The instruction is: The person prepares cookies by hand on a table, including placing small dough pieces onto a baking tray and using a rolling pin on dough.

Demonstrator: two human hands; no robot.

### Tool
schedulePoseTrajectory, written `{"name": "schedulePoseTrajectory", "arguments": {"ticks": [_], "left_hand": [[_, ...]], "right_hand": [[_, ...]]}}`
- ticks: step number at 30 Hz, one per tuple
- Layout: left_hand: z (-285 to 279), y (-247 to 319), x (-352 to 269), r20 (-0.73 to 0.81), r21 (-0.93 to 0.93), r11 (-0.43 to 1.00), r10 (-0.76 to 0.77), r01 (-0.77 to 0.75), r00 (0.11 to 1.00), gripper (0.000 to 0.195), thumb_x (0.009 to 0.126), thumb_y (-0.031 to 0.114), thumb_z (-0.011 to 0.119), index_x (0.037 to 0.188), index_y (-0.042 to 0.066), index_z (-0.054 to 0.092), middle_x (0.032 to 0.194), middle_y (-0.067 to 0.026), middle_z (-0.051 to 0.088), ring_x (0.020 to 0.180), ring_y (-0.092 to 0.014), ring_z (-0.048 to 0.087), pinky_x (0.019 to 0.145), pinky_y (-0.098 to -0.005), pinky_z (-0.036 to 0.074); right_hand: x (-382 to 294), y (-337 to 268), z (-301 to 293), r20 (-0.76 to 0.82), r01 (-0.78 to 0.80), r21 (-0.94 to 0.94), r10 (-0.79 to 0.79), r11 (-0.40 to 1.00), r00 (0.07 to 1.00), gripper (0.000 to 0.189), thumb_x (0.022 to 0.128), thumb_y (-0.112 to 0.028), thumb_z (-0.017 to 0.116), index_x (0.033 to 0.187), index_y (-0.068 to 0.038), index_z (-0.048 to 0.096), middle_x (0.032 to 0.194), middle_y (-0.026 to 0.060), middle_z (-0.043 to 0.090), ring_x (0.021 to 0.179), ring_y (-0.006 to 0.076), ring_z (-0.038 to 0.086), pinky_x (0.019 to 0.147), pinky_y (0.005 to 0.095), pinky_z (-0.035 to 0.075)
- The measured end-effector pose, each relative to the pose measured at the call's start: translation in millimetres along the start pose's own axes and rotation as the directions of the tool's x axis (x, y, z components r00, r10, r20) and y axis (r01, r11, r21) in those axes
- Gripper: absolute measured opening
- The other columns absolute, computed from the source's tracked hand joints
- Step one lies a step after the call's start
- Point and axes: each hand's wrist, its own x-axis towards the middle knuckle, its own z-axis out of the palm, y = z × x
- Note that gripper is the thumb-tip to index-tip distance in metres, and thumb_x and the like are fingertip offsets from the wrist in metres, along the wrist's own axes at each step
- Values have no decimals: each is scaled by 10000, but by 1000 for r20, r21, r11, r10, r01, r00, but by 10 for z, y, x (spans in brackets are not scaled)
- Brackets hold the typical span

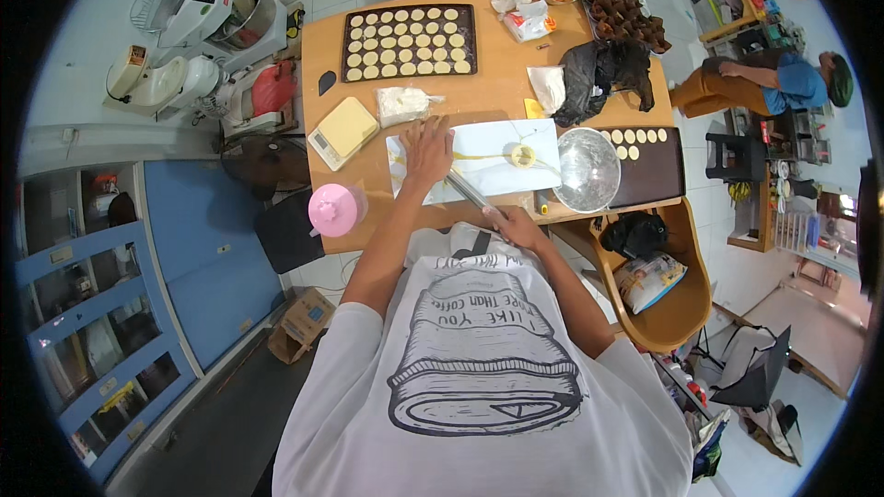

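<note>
My left hand (pixel 428 150) lies palm down with spread fingers over the left end of a white marble-patterned board (pixel 490 134). Its fingertips reach the board's far edge, near a clear bag of white powder (pixel 402 105). My right hand (pixel 518 226) grips the near end of a metal rolling pin (pixel 468 188), held aslant over the board's front edge. The pin's far end comes close to my left wrist; contact there cannot be made out. A round pale ring-like piece (pixel 523 156), perhaps a cutter with dough, sits on the board's right half. Beside the board stands a metal bowl (pixel 587 169).
A dark tray (pixel 409 69) holds rows of dough rounds; another tray (pixel 646 172) at right carries several. Left are a kitchen scale (pixel 343 132) and pink-lidded container (pixel 336 210). A box cutter (pixel 542 202) lies by the front edge. A person (pixel 766 79) stands right.
</note>
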Motion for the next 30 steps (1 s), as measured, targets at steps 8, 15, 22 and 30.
{"name": "schedulePoseTrajectory", "arguments": {"ticks": [8,15,22,30], "left_hand": [[82,97,90,-3,44,991,-124,124,992,473,1040,393,458,1425,132,544,1462,-129,480,1408,-386,359,1130,-684,210],[248,83,217,-88,-6,995,-98,98,991,524,1029,476,456,1372,102,589,1430,-156,506,1392,-399,377,1122,-693,210],[120,212,330,-94,24,999,-45,47,995,559,1023,496,472,1394,86,554,1384,-181,531,1316,-380,437,1087,-640,262],[-1,192,-266,-325,-597,794,-370,115,870,553,954,325,703,1355,-6,518,1347,-186,489,1213,-345,506,1068,-475,382]], "right_hand": [[-11,64,182,-316,98,-700,-430,708,846,473,1021,-467,534,844,-31,581,687,210,662,625,404,670,590,485,538],[123,133,77,-228,166,-420,-282,892,932,619,1052,-515,446,810,22,640,658,232,628,631,398,635,650,493,506],[203,58,-216,7,-47,-42,47,998,999,744,1006,-699,385,613,-75,485,499,4,415,422,131,414,429,297,355],[178,72,-122,389,-293,511,86,808,917,672,978,-740,393,713,-126,465,480,-59,341,363,59,332,343,231,288]]}}
